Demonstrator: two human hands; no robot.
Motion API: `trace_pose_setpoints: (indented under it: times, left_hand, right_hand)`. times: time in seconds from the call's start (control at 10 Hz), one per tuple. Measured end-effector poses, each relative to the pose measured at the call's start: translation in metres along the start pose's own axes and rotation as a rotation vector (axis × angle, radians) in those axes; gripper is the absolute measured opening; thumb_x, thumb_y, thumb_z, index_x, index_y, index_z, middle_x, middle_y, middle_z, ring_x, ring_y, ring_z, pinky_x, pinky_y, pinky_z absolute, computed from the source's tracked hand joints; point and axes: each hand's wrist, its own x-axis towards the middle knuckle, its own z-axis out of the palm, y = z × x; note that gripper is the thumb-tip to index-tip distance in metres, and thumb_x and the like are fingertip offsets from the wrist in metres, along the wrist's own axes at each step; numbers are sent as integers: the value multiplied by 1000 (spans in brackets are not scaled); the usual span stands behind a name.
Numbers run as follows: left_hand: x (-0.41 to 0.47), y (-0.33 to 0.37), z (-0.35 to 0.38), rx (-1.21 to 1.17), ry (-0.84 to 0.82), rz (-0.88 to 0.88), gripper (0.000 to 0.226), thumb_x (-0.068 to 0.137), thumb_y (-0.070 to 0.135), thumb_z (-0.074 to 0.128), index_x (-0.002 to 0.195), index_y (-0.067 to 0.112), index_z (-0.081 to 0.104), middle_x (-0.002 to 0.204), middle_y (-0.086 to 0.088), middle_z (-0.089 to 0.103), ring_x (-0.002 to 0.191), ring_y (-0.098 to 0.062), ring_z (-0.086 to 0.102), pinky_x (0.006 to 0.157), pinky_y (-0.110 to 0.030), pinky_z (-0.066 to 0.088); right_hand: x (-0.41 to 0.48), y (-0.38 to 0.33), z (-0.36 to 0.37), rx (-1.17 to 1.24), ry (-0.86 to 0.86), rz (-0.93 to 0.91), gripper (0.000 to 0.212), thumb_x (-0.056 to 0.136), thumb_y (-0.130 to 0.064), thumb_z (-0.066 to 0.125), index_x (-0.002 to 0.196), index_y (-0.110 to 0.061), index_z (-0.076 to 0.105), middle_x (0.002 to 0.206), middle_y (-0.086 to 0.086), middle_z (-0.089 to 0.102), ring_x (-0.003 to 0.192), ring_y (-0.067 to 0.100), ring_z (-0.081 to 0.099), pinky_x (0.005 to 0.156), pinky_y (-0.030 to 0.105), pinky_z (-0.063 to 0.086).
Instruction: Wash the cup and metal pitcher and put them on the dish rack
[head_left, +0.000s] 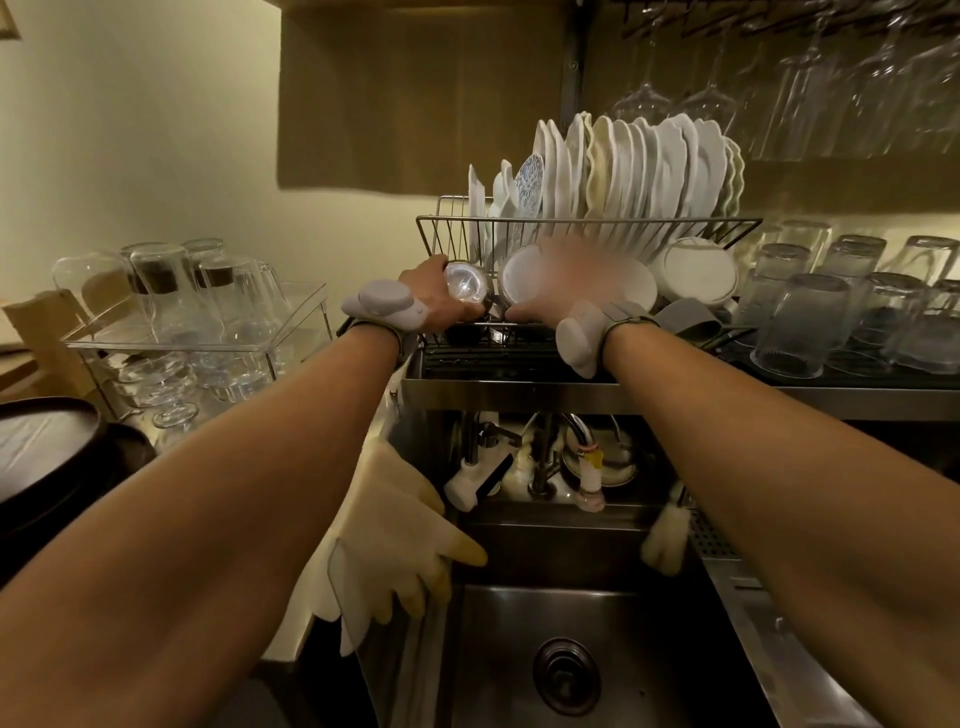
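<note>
The metal pitcher lies in the front left of the wire dish rack, with its shiny base facing me. My left hand grips it from the left side. Just right of it a white round vessel, seemingly the cup, leans in the rack. My right hand is blurred in front of that vessel, fingers spread upward, thumb low beside the pitcher. Whether it touches the white vessel is unclear. Both wrists wear grey bands.
White plates stand upright in the rack. Upturned glasses fill the shelf at right; a clear tray of glassware sits left. Below are the sink, faucet and rubber gloves draped over its edge. Dark plates sit far left.
</note>
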Motion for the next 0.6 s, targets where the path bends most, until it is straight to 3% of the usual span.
trace_pose_setpoints:
  times: [0.2, 0.3, 0.4, 0.5, 0.6]
  left_hand:
    - [-21, 8, -3, 45, 3, -26, 92, 71, 57, 69, 142, 17, 27, 133, -13, 54, 116, -37, 56, 94, -44, 49]
    - [-36, 15, -7, 55, 72, -44, 85, 72, 59, 65, 140, 20, 33, 133, -14, 49, 116, -37, 55, 92, -45, 49]
    - [-67, 35, -8, 65, 89, -8, 73, 68, 62, 59, 129, 22, 49, 127, -9, 57, 111, -32, 59, 87, -39, 48]
    - [-103, 64, 1, 62, 150, 77, 54, 84, 43, 64, 128, 13, 54, 131, -10, 57, 118, -29, 55, 91, -34, 44]
    - [-131, 83, 12, 13, 183, 102, 51, 88, 39, 62, 131, 13, 55, 134, -8, 58, 120, -25, 56, 99, -35, 44]
  right_hand:
    - [-22, 1, -4, 21, 23, 5, 100, 70, -71, 61, 147, -19, 23, 150, 5, 30, 137, 30, 30, 104, 56, 23]
    - [-35, 4, -7, 32, 1, 5, 85, 74, -68, 58, 141, -22, 34, 145, 4, 35, 134, 30, 35, 103, 57, 25]
    - [-67, 15, -24, 54, 10, -28, 71, 78, -63, 58, 136, -24, 44, 139, 4, 43, 130, 30, 39, 103, 53, 26]
    - [-99, 29, -41, 100, 37, -77, 65, 81, -59, 57, 135, -23, 48, 139, 5, 48, 131, 27, 40, 105, 51, 27]
    - [-124, 40, -50, 223, 97, -96, 52, 82, -56, 58, 123, -22, 61, 125, 4, 59, 119, 25, 53, 103, 46, 38]
